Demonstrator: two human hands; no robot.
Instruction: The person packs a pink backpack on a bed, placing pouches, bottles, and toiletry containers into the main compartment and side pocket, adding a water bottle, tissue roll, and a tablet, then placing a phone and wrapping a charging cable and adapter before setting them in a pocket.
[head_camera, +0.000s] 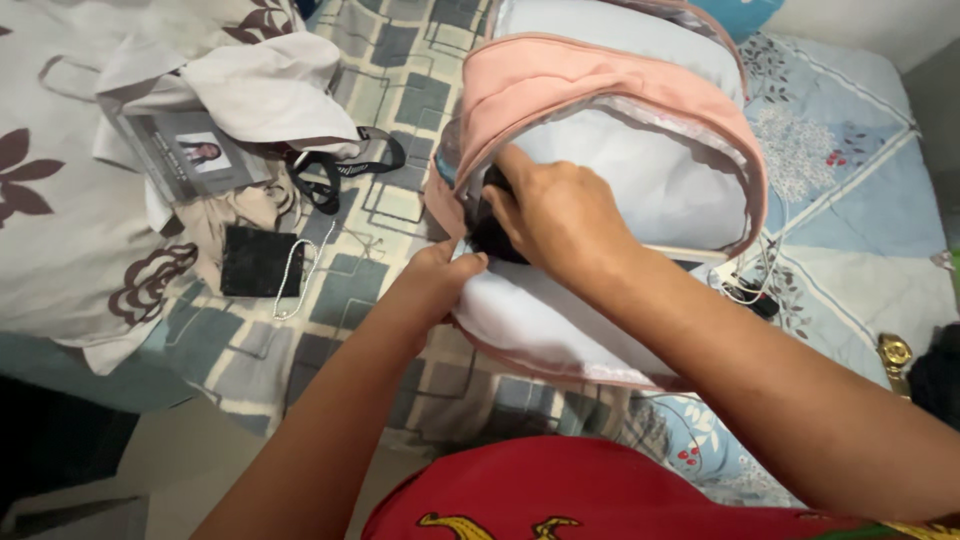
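Head view, near to far. At 6 o'clock, red shirt (590, 490) with a yellow print, both bare forearms rising from it. Left hand (435, 275) just below centre, fingers pinched on the lower edge of the opened pink backpack (600, 90), holding that edge down. Right hand (560, 215) at centre, palm down, fingers curled into the backpack's mouth over a dark object (490, 235); whether that grip is clenched on the object or merely touching it, cannot tell. Backpack lying on the bed (400, 60) from centre toward 1 o'clock, pale grey lining exposed, pink rim arching over it. At 9 o'clock, black pouch (258, 262) flat on the checked bedcover, thin white beaded chain (292, 280) just beside it. Toward 10 o'clock, black lanyard (335, 170) and an identity card (190, 155) partly under white cloth (260, 85). At 3 o'clock, black cable (750, 295) touching the backpack's side; farther right, gold watch (893, 352) on the blue floral quilt (850, 200).
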